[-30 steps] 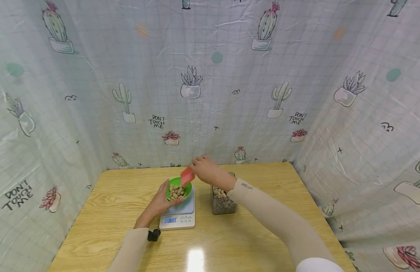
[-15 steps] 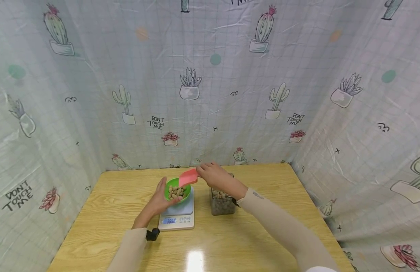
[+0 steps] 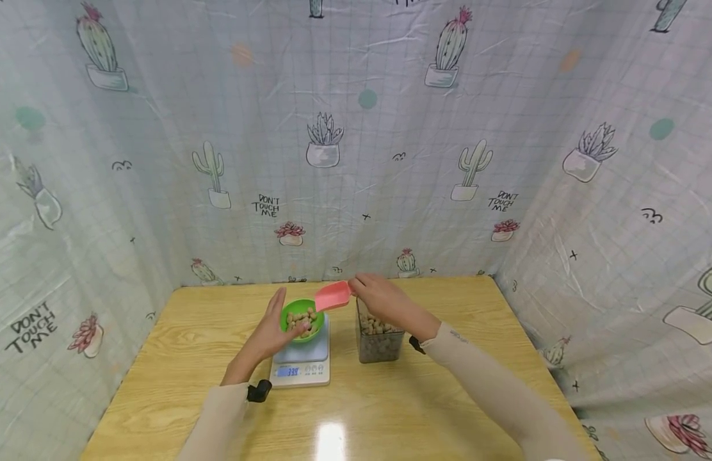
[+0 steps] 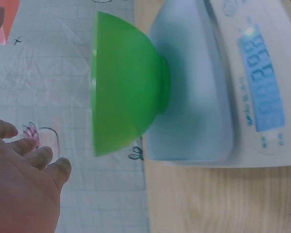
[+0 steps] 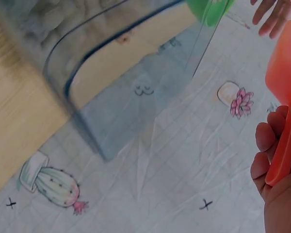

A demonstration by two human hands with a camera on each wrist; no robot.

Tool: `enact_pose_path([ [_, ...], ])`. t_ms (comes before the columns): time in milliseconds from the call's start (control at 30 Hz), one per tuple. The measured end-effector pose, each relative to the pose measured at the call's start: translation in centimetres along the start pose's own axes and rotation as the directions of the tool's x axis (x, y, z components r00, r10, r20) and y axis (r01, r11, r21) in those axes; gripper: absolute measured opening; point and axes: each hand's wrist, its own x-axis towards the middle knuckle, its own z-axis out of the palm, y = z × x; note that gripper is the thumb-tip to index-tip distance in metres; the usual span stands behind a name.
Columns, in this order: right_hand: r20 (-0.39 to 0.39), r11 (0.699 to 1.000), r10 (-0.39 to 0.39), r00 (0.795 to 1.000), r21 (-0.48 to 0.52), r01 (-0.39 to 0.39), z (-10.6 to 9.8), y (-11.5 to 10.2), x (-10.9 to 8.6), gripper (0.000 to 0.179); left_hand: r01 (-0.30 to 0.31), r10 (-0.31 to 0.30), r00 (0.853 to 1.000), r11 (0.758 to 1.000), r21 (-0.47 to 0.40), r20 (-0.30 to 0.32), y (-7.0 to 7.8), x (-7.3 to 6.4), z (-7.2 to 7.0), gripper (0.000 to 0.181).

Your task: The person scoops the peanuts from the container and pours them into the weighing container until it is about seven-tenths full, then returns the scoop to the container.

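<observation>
Gripping the handle of the pink scoop [image 3: 333,295] with bent fingers of the right hand [image 3: 385,302], nearer to it than the left hand [image 3: 269,333]. Pointing the scoop's long way to 8 o'clock, at the green bowl [image 3: 296,307] of peanuts [image 3: 303,318] on the white scale [image 3: 318,379], with the tip just beside the bowl's 2 o'clock rim. Having the clear box [image 3: 380,352] at 5 o'clock from the right fingertips. Holding the right arm [image 3: 494,385] out from 4 o'clock. Spreading the left fingers at the bowl's 9 o'clock side; cannot tell about touching.

Right hand [image 5: 283,201] gripping red scoop [image 5: 285,77], clear container [image 5: 121,116], green bowl [image 5: 211,9]
</observation>
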Motion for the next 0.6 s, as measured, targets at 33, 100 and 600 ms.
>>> enact_pose_path([
  [33,0.005,1.000,0.011,1.000,0.006,-0.011,-0.2,0.2,-0.2,0.016,-0.003,0.003,1.000,1.000,-0.008,-0.001,0.2,0.0,-0.1,0.104],
  [100,0.017,0.999,0.031,0.999,0.018,-0.031,-0.6,0.7,-0.7,0.015,-0.010,0.010,1.000,1.000,-0.016,-0.003,0.7,0.0,-0.2,0.103],
  [600,-0.007,0.997,0.068,0.998,0.039,-0.068,-2.5,4.3,-4.7,0.012,-0.110,0.110,0.994,0.994,-0.015,0.011,4.7,1.1,0.7,0.102],
])
